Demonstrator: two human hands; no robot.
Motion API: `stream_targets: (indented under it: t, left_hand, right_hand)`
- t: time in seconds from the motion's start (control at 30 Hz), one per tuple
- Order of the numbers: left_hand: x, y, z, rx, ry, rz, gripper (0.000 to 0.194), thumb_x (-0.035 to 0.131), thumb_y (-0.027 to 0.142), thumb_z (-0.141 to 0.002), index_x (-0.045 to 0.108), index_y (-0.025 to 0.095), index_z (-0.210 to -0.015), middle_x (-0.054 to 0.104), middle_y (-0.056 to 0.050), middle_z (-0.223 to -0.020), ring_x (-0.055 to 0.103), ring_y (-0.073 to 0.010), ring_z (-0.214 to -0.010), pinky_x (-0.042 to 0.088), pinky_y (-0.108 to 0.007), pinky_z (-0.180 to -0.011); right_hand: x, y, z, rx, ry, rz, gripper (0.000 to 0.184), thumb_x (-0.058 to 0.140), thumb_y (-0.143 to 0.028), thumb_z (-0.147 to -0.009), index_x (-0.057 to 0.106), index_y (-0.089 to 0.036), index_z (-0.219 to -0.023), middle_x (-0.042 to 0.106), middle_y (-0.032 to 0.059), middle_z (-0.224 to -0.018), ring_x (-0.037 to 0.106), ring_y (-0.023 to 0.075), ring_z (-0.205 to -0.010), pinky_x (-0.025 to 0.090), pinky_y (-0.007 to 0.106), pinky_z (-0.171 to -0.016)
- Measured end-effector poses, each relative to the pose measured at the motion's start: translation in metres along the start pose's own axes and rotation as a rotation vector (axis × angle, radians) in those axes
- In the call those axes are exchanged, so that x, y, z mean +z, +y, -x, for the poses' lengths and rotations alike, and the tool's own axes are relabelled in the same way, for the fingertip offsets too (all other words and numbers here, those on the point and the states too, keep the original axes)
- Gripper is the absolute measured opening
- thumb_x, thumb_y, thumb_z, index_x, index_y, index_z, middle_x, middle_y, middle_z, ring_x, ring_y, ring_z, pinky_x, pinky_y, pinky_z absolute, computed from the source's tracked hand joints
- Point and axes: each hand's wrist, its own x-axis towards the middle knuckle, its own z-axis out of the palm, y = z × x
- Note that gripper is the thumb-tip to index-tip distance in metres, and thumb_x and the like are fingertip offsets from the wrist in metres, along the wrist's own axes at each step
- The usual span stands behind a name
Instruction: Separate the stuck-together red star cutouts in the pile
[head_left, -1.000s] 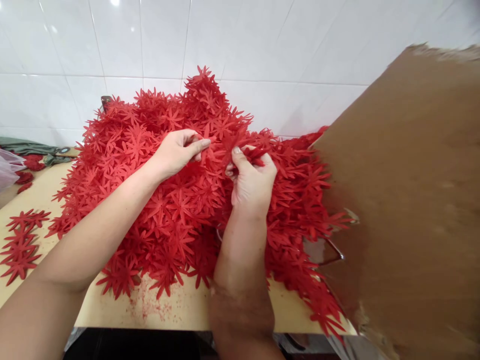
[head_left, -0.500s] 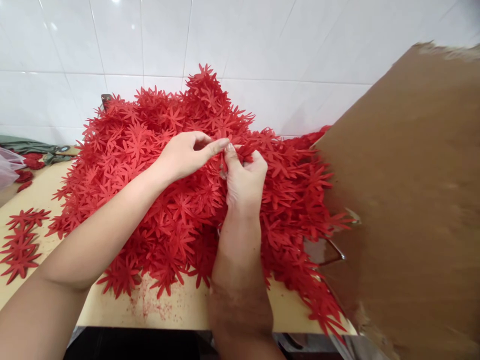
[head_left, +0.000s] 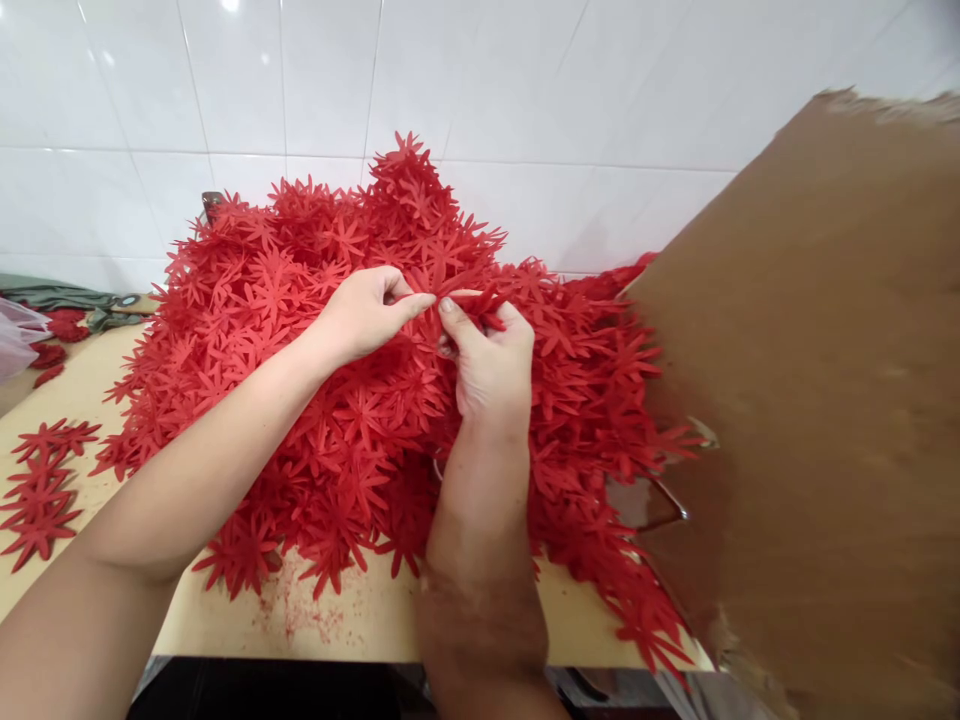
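A large heap of red star-shaped fabric petals (head_left: 300,380) covers much of the table. Over its middle, my right hand (head_left: 491,355) is closed on a red petal piece (head_left: 484,305), thumb pressed on its left end. Just left of it, my left hand (head_left: 375,310) is closed too, thumb and forefinger pinching at a red petal piece (head_left: 442,285). The two thumb tips are almost touching. How the held pieces join, and the fingers beneath them, I cannot make out.
At the right leans a big brown cardboard sheet (head_left: 810,400) with a torn top edge. Several red petal pieces (head_left: 45,490) lie apart on the table (head_left: 360,620) at the left. Green cloth (head_left: 60,290) and white netting (head_left: 19,335) lie at the far left, before the white tiled wall (head_left: 525,80).
My left thumb has shifted a little to the left, from overlapping the right thumb tip to just beside it. My right thumb has moved slightly down and left.
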Motion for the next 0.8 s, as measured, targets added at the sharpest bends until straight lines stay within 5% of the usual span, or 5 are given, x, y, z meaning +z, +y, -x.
stream_targets:
  t: [0.23,0.43,0.8]
  left_hand:
    - [0.0022,0.0012,0.0002,0.000,0.002,0.188,0.035,0.059,0.027,-0.079,0.040,0.015,-0.052,0.038,0.006,-0.049,0.032,-0.0040,-0.049,0.027,-0.022,-0.053]
    - [0.0049,0.0045,-0.0002,-0.079,0.006,0.367,0.014,0.055,0.007,-0.077,0.051,0.012,-0.064,0.047,0.006,-0.055,0.040,-0.0025,-0.050,0.034,-0.019,-0.053]
    - [0.0066,0.0044,-0.0016,-0.049,0.127,0.444,0.016,0.053,-0.003,-0.066,0.051,0.012,-0.070,0.053,0.006,-0.064,0.047,-0.0020,-0.056,0.038,-0.018,-0.059]
  right_hand:
    - [0.0064,-0.0034,0.0001,0.013,0.139,-0.018,0.030,0.077,-0.030,-0.045,0.060,-0.016,-0.065,0.056,-0.0077,-0.051,0.046,0.0032,-0.042,0.038,0.017,-0.039]
    - [0.0049,0.0003,-0.0025,-0.036,0.184,0.002,0.022,0.072,-0.027,-0.053,0.058,-0.017,-0.066,0.054,-0.0076,-0.050,0.046,0.0039,-0.040,0.037,0.018,-0.037]
    - [0.0032,0.0009,-0.0009,-0.036,0.048,0.001,0.035,0.078,-0.030,-0.049,0.058,-0.018,-0.075,0.060,-0.0065,-0.061,0.055,0.0059,-0.053,0.052,0.024,-0.061]
